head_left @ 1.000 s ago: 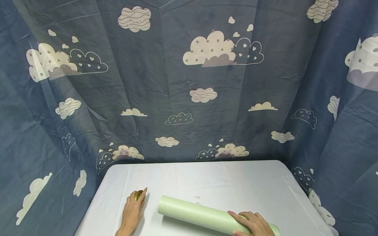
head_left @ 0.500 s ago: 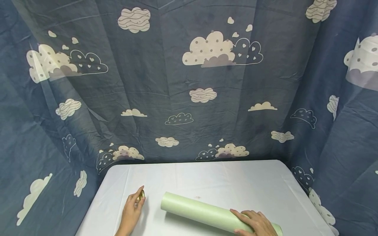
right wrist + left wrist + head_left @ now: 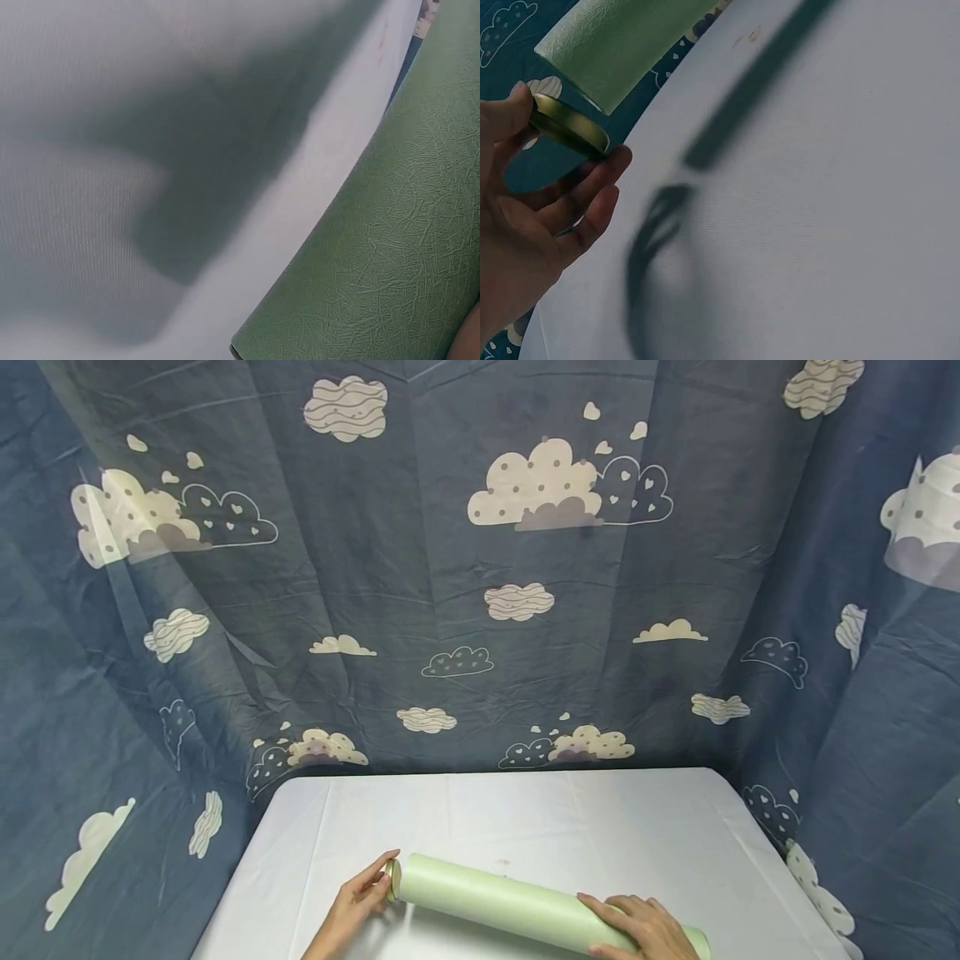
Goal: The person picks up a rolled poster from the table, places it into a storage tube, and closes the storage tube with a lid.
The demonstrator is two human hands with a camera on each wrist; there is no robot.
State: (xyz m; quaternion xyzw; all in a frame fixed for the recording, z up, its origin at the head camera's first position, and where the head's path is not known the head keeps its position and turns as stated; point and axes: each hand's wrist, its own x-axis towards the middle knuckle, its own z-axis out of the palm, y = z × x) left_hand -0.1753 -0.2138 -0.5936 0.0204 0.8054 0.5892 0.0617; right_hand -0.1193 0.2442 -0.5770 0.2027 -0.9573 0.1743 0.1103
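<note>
Between thumb and fingers my left hand point(image 3: 357, 902) pinches a round gold lid point(image 3: 393, 880) by its rim, the lid turned on edge. Close beside it is the left end of a long pale green cardboard tube point(image 3: 495, 897). A narrow gap parts the lid point(image 3: 568, 126) from the tube's end point(image 3: 626, 49) in the left wrist view. My right hand point(image 3: 645, 931) grips the tube near its right end, fingers over the top and thumb on the near side. In the right wrist view the tube point(image 3: 390, 232) shows a creased, textured surface; most of that hand is out of frame.
A white-covered table point(image 3: 600, 827) lies under both hands, with shadows of the tube and hands on it. A small brownish mark point(image 3: 502, 862) shows beyond the tube. Dark blue cloud-print curtains point(image 3: 450, 560) stand at the back and both sides.
My left hand has turned the gold lid on edge and brought it right, up to the tube's left end. The tube has shifted slightly, still in my right hand.
</note>
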